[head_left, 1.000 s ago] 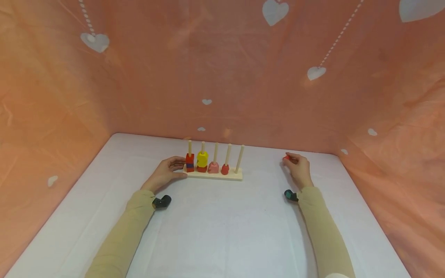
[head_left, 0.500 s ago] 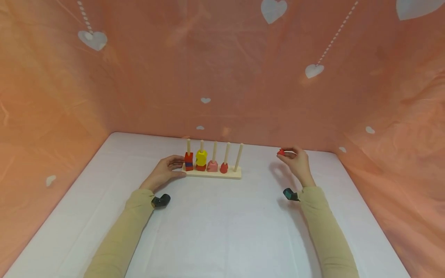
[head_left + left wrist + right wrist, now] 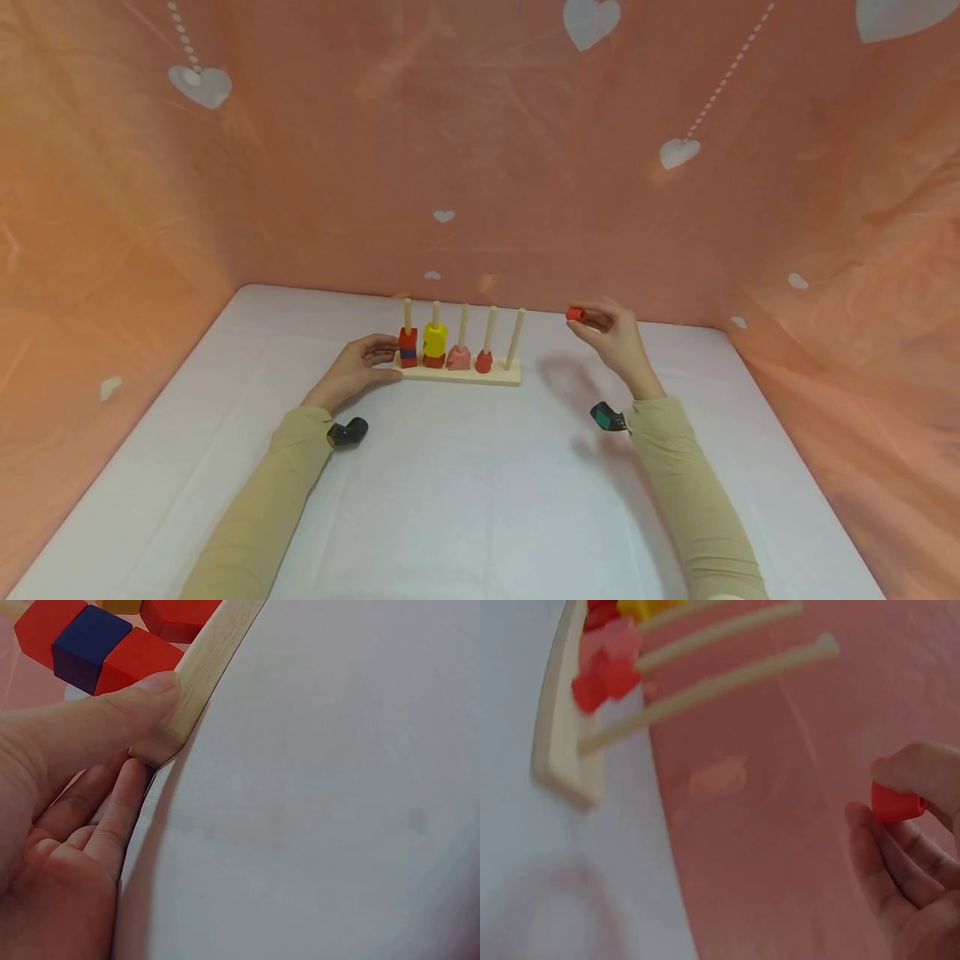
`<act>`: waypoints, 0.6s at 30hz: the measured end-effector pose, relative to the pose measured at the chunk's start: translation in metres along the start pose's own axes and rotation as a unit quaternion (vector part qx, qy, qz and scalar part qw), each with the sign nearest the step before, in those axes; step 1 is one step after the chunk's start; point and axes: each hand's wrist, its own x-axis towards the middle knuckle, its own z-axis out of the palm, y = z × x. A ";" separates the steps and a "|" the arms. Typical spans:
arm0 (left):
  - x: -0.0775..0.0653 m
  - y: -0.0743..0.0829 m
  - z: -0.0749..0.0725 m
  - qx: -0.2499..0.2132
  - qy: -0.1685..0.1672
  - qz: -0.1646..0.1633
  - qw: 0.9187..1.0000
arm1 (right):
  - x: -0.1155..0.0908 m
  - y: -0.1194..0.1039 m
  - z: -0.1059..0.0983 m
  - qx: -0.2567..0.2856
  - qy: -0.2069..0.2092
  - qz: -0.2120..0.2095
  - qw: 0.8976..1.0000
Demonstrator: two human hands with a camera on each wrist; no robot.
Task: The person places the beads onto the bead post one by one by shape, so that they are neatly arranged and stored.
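Note:
A wooden peg stand (image 3: 465, 377) with several upright pegs lies across the table. My left hand (image 3: 351, 373) holds its left end; in the left wrist view the thumb (image 3: 154, 690) lies on the base's edge, with the fingers around the end. On the leftmost peg are red and blue blocks (image 3: 91, 649). Yellow and red beads (image 3: 434, 342) fill the second, a pink bead (image 3: 459, 358) the third, red beads (image 3: 483, 362) the fourth; the rightmost peg (image 3: 515, 340) is bare. Up in the air to the right, my right hand (image 3: 617, 343) pinches a small red bead (image 3: 895, 804) between thumb and fingers.
White cloth covers the table (image 3: 450, 500). Behind it hangs an orange-pink curtain (image 3: 495, 167) with pale hearts. A black camera (image 3: 348, 433) sits at the left wrist and another black camera (image 3: 606, 417) at the right.
My right hand has lifted the red bead from near the table and carried it left toward the peg stand. The left hand stays on the stand's end.

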 end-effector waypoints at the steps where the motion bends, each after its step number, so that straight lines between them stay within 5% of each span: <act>1: 0.000 0.000 0.000 0.001 -0.001 0.001 1.000 | 0.001 -0.008 0.003 0.002 -0.007 -0.007 1.000; 18: -0.001 0.001 0.000 -0.012 -0.002 0.005 1.000 | 0.028 -0.043 0.045 0.023 -0.075 -0.068 0.995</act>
